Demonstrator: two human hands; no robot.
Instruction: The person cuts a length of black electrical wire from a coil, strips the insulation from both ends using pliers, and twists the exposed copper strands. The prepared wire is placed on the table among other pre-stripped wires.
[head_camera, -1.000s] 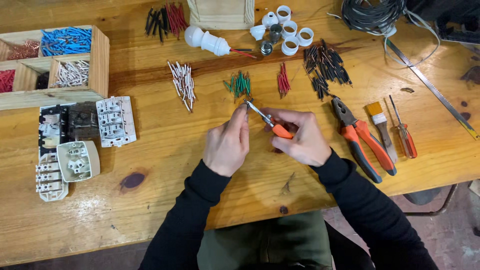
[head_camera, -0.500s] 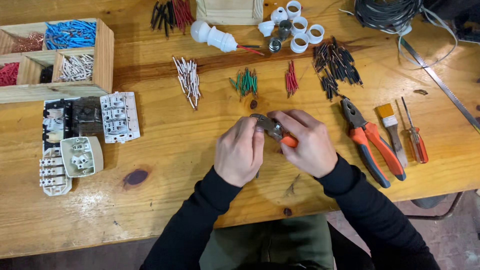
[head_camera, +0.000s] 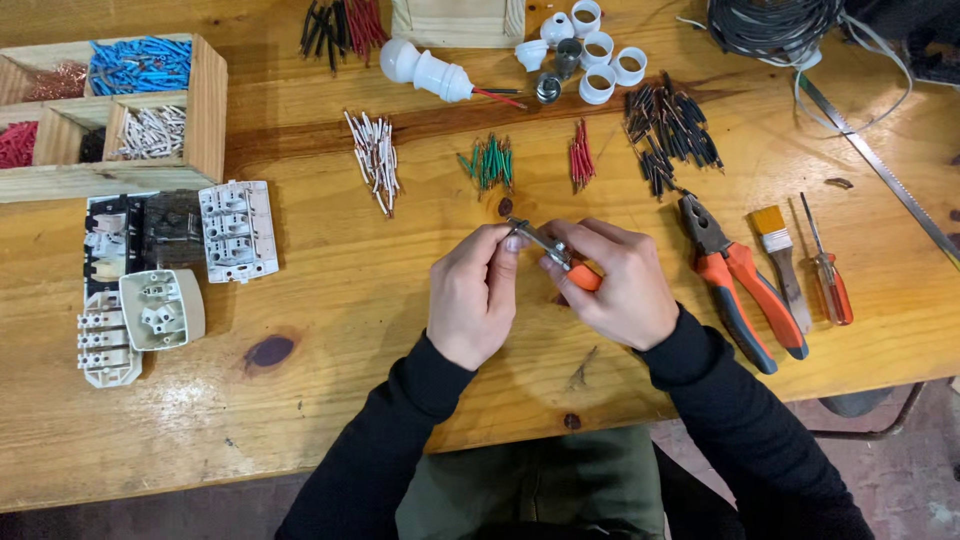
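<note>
Nearest the camera, two black sleeves are reaching out over the wooden workbench (head_camera: 330, 330). The hands are working close together at its middle: the right hand (head_camera: 620, 285) is closing around the orange handles of a small pair of pliers (head_camera: 552, 252), and the left hand (head_camera: 475, 295) is pinching at the metal tip with fingertips; whatever sits between them is too small to make out.

Just right of the right hand, large orange-handled pliers (head_camera: 740, 285) are lying flat, with a small paintbrush (head_camera: 780, 255) and an orange-handled screwdriver (head_camera: 828, 275) beside them. Far left, white socket and switch parts (head_camera: 160, 270) are sitting in a cluster.

Beyond the hands, heaps of cut wire are lying in a row: white pieces (head_camera: 373, 158), green pieces (head_camera: 488, 163), red pieces (head_camera: 582, 156), black pieces (head_camera: 668, 128). Farther back, a white lamp holder (head_camera: 425, 70), white rings (head_camera: 598, 50) and a coil of grey cable (head_camera: 775, 25) are resting, and a wooden compartment box (head_camera: 110, 110) is holding sorted wires at far left.
</note>
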